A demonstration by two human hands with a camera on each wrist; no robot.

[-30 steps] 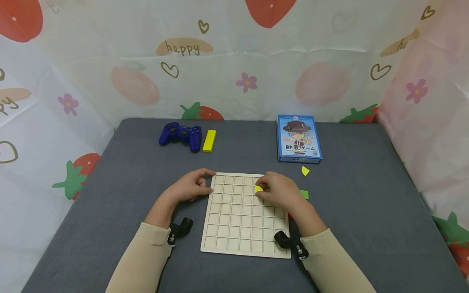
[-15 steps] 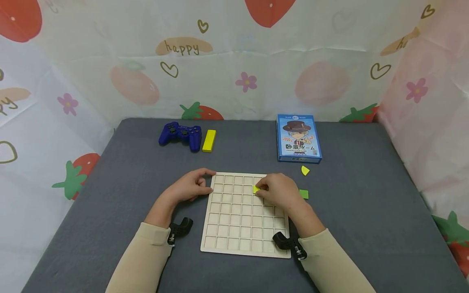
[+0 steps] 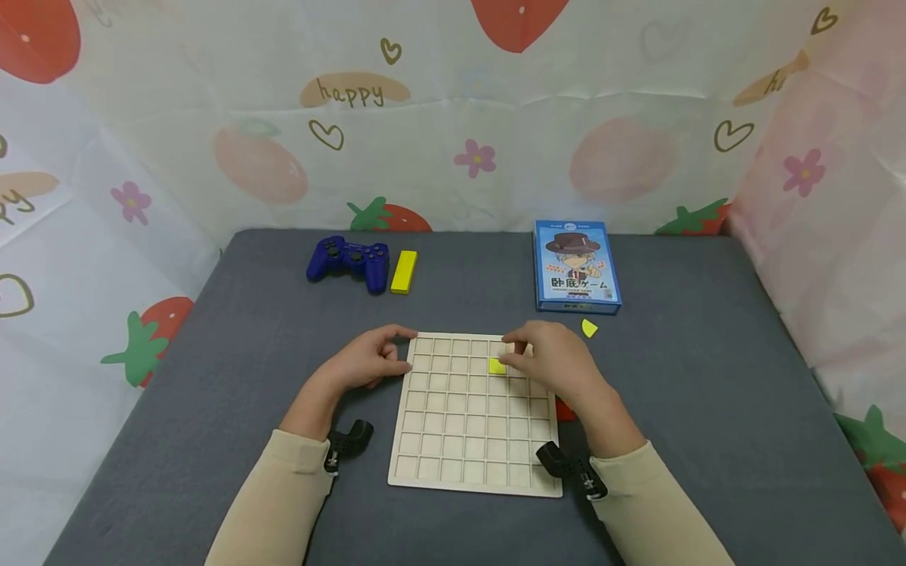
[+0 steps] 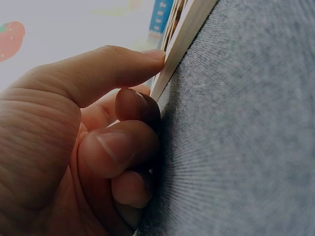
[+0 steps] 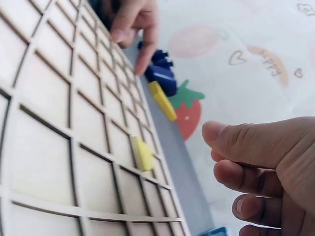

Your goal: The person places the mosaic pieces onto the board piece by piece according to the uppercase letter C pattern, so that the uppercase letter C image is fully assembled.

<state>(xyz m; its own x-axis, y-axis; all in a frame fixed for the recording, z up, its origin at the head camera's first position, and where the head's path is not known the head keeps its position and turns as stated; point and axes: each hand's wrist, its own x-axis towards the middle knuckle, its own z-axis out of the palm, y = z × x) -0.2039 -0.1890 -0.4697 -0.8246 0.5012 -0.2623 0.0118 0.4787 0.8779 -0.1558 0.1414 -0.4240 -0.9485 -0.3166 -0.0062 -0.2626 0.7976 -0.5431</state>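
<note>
A pale wooden grid board lies on the grey cloth. My left hand rests at its upper left corner, index fingertip and thumb touching the edge. In the left wrist view the thumb presses the board's side while the other fingers stay curled, holding nothing. A yellow square tile sits at a cell in the second row from the far edge. Just right of it is my right hand, with thumb and index apart and nothing between them. The right wrist view shows the tile away from the fingers.
A red piece shows by the board's right edge, partly under my right forearm. Beyond lie a small yellow wedge and a blue card-game box. A blue game controller and a yellow block lie at the back left.
My right hand has let go of the yellow tile and drawn slightly right, its fingers parting. The green piece is now hidden behind it. The left hand has stayed put.
</note>
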